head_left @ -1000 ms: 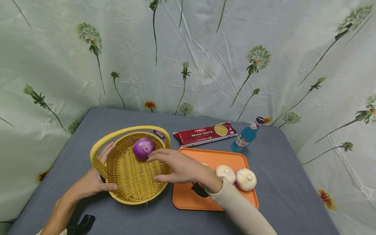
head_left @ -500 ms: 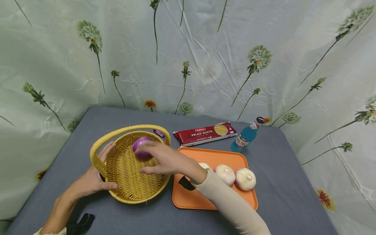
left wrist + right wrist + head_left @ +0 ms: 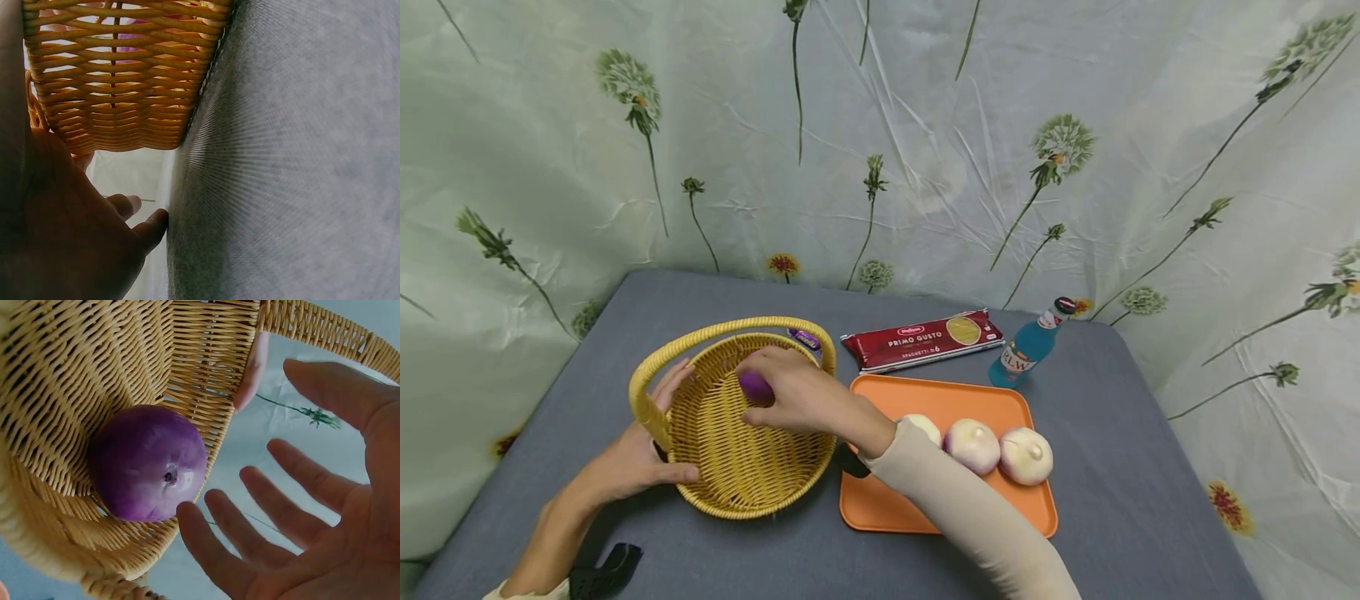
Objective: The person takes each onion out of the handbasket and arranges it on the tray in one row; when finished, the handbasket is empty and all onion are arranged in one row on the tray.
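A yellow wicker basket (image 3: 722,505) with an arched handle stands on the left of the table. Inside it, toward the far side, lies a glossy round purple vegetable (image 3: 147,464), mostly covered in the head view by my right hand (image 3: 801,396). That hand reaches over the basket with fingers spread; in the right wrist view a fingertip is at or very near the vegetable, contact unclear. My left hand (image 3: 625,471) rests against the basket's left outer side, thumb along the near rim, fingers extended behind the handle. In the left wrist view its lower fingers stand apart from the weave.
Right of the basket is an orange tray (image 3: 880,508) with several white, purple-tinged round vegetables (image 3: 972,447). Behind it lie a red spaghetti packet (image 3: 923,340) and a blue bottle (image 3: 1028,348), standing. A small purple wrapped item (image 3: 805,338) sits behind the basket.
My right hand has moved left and further into the basket, over the purple vegetable, which it now mostly hides. My left hand and the basket have stayed in place.
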`<action>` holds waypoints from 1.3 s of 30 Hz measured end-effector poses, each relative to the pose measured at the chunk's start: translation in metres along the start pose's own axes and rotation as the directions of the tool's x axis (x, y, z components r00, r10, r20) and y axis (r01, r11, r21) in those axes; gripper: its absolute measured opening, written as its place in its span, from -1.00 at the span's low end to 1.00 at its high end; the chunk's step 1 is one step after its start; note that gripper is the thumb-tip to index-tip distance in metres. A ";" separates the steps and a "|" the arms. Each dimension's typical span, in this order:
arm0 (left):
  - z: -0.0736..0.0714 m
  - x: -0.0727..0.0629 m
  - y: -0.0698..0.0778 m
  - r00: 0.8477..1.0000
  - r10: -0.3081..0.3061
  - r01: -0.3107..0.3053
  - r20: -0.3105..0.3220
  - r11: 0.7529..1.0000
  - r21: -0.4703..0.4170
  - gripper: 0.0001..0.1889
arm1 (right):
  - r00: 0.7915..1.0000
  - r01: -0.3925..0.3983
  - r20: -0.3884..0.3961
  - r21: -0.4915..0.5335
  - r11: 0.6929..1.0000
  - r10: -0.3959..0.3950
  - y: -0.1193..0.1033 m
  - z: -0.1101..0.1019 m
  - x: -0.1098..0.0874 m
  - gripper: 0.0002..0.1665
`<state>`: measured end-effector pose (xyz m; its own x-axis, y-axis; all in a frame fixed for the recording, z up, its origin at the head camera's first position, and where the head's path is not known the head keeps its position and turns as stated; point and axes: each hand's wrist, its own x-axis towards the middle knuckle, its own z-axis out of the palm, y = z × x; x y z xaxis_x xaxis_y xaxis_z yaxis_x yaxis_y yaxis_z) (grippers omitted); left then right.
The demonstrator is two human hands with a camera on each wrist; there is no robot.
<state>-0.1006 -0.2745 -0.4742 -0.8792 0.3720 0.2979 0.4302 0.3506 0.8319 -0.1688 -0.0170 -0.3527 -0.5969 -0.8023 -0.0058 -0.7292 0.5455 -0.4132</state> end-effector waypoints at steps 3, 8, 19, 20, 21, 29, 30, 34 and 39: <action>-0.001 0.000 0.000 1.000 -0.002 0.002 -0.002 1.000 -0.008 0.40 | 0.997 -0.077 0.001 -0.001 0.997 0.077 -0.004 0.000 0.007 -0.40; -0.001 0.000 0.000 1.000 -0.006 0.006 -0.002 1.000 0.013 0.40 | 0.986 -0.164 0.007 -0.065 0.984 0.164 -0.010 0.003 0.019 -0.40; 0.001 -0.001 0.001 1.000 -0.011 0.011 -0.002 0.999 0.048 0.41 | 0.968 -0.247 -0.012 -0.185 0.951 0.249 -0.009 0.015 0.040 -0.48; 0.000 -0.001 0.001 1.000 -0.011 0.011 -0.002 0.999 0.046 0.41 | 0.968 -0.249 -0.018 -0.188 0.950 0.250 -0.008 0.016 0.041 -0.48; 0.000 -0.001 0.001 1.000 -0.012 0.012 -0.003 0.999 0.042 0.41 | 0.968 -0.252 -0.023 -0.189 0.949 0.252 -0.007 0.017 0.041 -0.48; 0.000 0.000 0.000 1.000 -0.005 0.005 -0.007 0.999 0.043 0.42 | 0.950 -0.313 -0.026 -0.144 0.939 0.313 -0.006 0.022 0.041 -0.43; 0.000 -0.001 0.000 1.000 -0.005 0.006 -0.007 0.999 0.042 0.42 | 0.948 -0.318 -0.020 -0.143 0.937 0.319 -0.006 0.023 0.041 -0.42; 0.000 -0.001 0.000 1.000 -0.007 0.007 -0.007 0.999 0.034 0.41 | 0.942 -0.331 0.009 -0.158 0.930 0.337 -0.006 0.024 0.041 -0.38; 0.000 -0.001 -0.001 1.000 -0.004 0.005 -0.010 0.999 0.038 0.43 | 0.948 -0.294 0.047 -0.246 0.924 0.314 -0.006 0.024 0.042 -0.37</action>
<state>-0.1001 -0.2749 -0.4750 -0.8829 0.3622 0.2989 0.4337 0.3848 0.8148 -0.1814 -0.0600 -0.3718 -0.7791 -0.6010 -0.1785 -0.5806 0.7991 -0.1564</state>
